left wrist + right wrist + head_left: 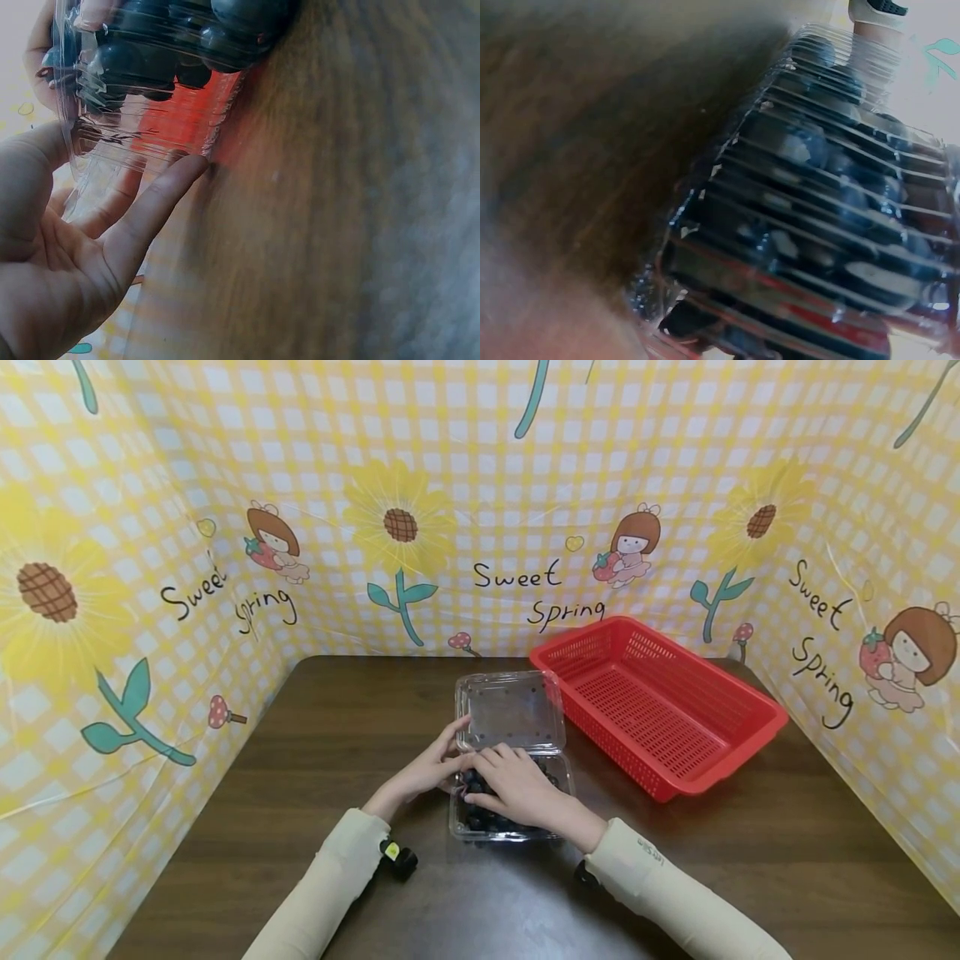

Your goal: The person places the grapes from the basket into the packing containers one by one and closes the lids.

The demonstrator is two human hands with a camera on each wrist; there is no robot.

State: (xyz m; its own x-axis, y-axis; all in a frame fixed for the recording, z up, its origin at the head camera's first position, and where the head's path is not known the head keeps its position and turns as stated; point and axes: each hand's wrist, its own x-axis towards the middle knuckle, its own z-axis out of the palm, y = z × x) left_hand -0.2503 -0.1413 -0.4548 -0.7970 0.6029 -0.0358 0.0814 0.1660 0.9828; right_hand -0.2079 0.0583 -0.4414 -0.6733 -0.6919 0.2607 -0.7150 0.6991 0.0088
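A clear plastic clamshell box (512, 837) sits on the table with its lid (513, 714) raised toward the back. Dark grapes (480, 818) fill its base; through the ribbed wall in the left wrist view, grapes (139, 64) and thin stems show. At the box's left side, my left hand (423, 768) holds the wall, thumb over the rim and fingers outside. My right hand (517, 785) reaches over from the right and grips grapes near the left end, its fingertips partly hidden. The right wrist view is blurred and shows mostly the box's side (802, 195).
A red perforated basket (720, 777) stands behind and to the right of the box, close to its lid. Brown wooden table (337, 710) lies beneath. A patterned yellow-checked cloth (495, 468) hangs round the back and sides.
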